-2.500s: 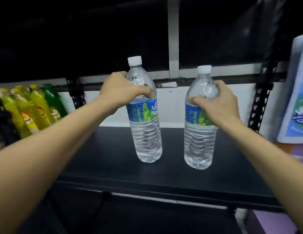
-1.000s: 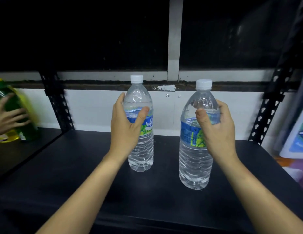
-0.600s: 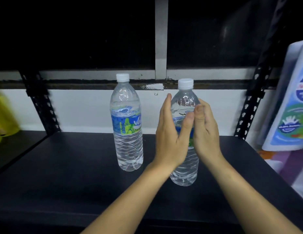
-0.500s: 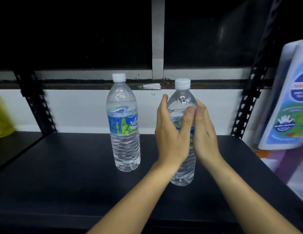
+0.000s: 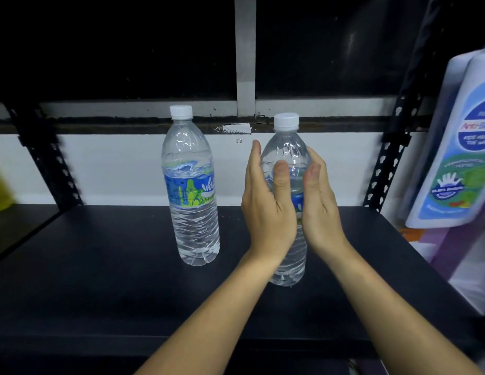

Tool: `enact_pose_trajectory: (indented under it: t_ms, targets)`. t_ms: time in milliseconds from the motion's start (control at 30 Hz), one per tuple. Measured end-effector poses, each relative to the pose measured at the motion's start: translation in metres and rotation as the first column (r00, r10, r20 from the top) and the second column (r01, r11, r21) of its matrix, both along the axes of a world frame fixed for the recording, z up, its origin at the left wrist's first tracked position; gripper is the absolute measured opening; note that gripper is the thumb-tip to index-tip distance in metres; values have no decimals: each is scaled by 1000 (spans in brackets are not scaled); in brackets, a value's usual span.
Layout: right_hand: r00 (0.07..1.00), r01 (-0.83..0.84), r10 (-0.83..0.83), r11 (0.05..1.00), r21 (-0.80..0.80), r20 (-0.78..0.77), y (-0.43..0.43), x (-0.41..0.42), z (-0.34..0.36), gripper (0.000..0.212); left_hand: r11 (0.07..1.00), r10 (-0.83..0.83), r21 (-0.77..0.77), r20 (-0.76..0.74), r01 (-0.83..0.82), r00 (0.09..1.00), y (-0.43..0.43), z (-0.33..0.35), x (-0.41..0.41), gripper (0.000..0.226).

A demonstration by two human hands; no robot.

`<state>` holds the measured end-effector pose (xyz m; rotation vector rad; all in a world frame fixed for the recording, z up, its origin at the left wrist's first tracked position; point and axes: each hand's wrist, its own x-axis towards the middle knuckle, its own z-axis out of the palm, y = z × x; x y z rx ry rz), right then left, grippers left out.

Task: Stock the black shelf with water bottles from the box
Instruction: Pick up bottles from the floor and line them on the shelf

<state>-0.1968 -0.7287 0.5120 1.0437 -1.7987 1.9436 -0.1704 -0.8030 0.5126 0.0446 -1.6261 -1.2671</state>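
Now: 2 hands on 1 bottle

Together my left hand [image 5: 265, 207] and right hand [image 5: 320, 209] clasp the right bottle [image 5: 286, 147] from either side, thumbs on its front, fingers curled round it. It stands upright on the black shelf [image 5: 114, 280]. The left bottle [image 5: 191, 190] stands free beside it, farther back.

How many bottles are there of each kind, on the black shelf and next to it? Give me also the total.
Water bottles: 2, one free, one held in left hand and right hand.
White bottles: 2, at far right, overlapping.
Total: 4. The yellow blur at the left edge is too unclear to count.
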Motion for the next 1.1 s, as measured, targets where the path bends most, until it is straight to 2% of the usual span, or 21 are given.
enact_pose_trajectory:
  t_ms: [67,200,300,367,533,700,833,967,1100]
  targets:
    - [1000,20,-20,1000,12,-17,-1,2,-4,52,1000,-20,10,12,20,1000,-2,-1,1,92]
    - [999,34,-33,999,23,-32,-3,7,-5,51,996,9,90,44,-13,999,-2,-2,5,88]
    - [999,28,-28,999,18,-24,-1,8,-2,51,996,17,83,-5,-17,1000,2,-2,6,92]
    - [999,30,-29,999,37,-27,1,8,0,51,996,26,84,-16,-24,1000,3,-1,5,83]
    - [995,87,-84,994,71,-50,1,7,1,53,998,-4,62,47,1,999,1,-1,5,89]
    - [997,59,-50,978,200,-52,18,3,-18,70,979,-182,-56,189,195,965,-17,-22,23,71]
    - [999,38,-27,929,369,-35,46,2,-47,82,926,-319,-72,370,369,872,-48,-48,41,52]
    - [998,-17,-7,920,392,61,55,6,-66,89,886,-426,34,455,462,782,-60,-60,50,68]
    - [993,26,-62,949,313,105,56,3,-75,85,921,-386,102,364,376,848,-57,-63,48,78]
